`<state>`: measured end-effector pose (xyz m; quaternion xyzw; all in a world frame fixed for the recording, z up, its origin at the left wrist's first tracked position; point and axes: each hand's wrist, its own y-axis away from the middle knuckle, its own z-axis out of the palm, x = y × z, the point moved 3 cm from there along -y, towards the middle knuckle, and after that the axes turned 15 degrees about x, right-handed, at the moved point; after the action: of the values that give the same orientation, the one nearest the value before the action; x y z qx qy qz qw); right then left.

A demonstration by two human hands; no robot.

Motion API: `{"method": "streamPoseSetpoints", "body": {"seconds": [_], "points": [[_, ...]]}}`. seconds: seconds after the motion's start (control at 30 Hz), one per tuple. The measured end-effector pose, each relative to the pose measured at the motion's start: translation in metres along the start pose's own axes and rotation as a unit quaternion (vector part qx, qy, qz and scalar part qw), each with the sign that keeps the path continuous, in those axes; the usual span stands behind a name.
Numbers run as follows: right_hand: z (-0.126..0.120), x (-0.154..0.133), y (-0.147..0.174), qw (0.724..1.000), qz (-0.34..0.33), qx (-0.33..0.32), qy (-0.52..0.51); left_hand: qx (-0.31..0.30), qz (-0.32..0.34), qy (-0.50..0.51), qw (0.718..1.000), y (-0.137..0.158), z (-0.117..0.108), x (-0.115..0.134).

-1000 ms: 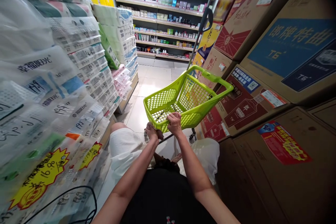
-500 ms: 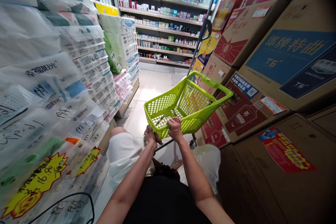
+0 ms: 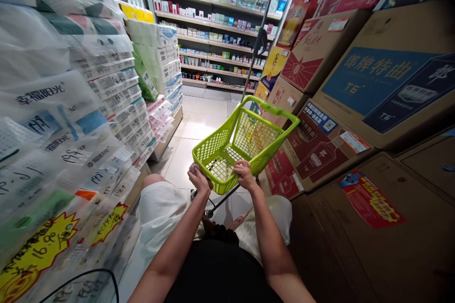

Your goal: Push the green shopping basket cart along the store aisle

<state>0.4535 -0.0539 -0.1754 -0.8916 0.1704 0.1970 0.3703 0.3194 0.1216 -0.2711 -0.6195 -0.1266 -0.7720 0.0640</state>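
A lime-green shopping cart (image 3: 227, 184) with a latticed plastic basket stands close in front of me, its basket bare inside. My left hand (image 3: 198, 179) is closed around the near left corner of the basket rim. On the near side farther right, my right hand (image 3: 244, 173) grips the same rim with its fingers curled over the edge. Beneath the basket, part of the dark frame and small wheels (image 3: 209, 213) shows near my feet. The cart's far handle end leans toward the boxes on the right.
Plastic-wrapped tissue packs (image 3: 113, 90) with handwritten prices are stacked along the left. Large cartons (image 3: 384, 80) rise on the right, close to the cart. A dark pole with a loop handle (image 3: 261, 41) stands behind the basket. Shelves of small boxed goods (image 3: 216, 23) cross the aisle's far end.
The cart's far end has shifted left in view and the surroundings have slid left too. My hands are slightly wider apart on the rim, the left one higher.
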Motion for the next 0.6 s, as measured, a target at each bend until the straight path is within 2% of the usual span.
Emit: {"method": "streamPoseSetpoints", "body": {"seconds": [0.07,0.13,0.23,0.3,0.33,0.37,0.5,0.53,0.6], "points": [[-0.008,-0.007,-0.004,1.0,0.01,-0.01,-0.014,0.019,0.066,-0.015,0.997,-0.004,0.004,0.009],[-0.007,-0.025,-0.006,1.0,0.019,0.011,-0.011,0.027,0.081,-0.032,0.996,-0.002,0.002,0.006],[0.012,-0.062,-0.001,0.998,0.05,0.042,0.021,0.005,-0.016,-0.052,0.998,0.011,-0.011,-0.016],[0.032,-0.083,0.005,0.996,0.06,0.029,0.062,-0.017,-0.08,-0.05,0.995,0.015,-0.016,-0.026],[0.04,-0.089,0.008,0.994,0.058,0.021,0.09,-0.021,-0.092,-0.044,0.995,0.013,-0.015,-0.025],[0.047,-0.093,0.01,0.992,0.053,0.016,0.111,-0.022,-0.086,-0.034,0.995,0.008,-0.012,-0.02],[0.054,-0.088,0.013,0.992,0.026,0.018,0.121,-0.021,0.016,0.011,1.0,-0.015,0.003,0.014],[0.053,-0.085,0.013,0.993,0.019,0.021,0.112,-0.025,0.023,0.016,0.999,-0.016,0.004,0.017],[0.049,-0.078,0.013,0.995,0.008,0.029,0.097,-0.039,-0.009,0.007,0.999,-0.009,-0.002,0.011]]}}
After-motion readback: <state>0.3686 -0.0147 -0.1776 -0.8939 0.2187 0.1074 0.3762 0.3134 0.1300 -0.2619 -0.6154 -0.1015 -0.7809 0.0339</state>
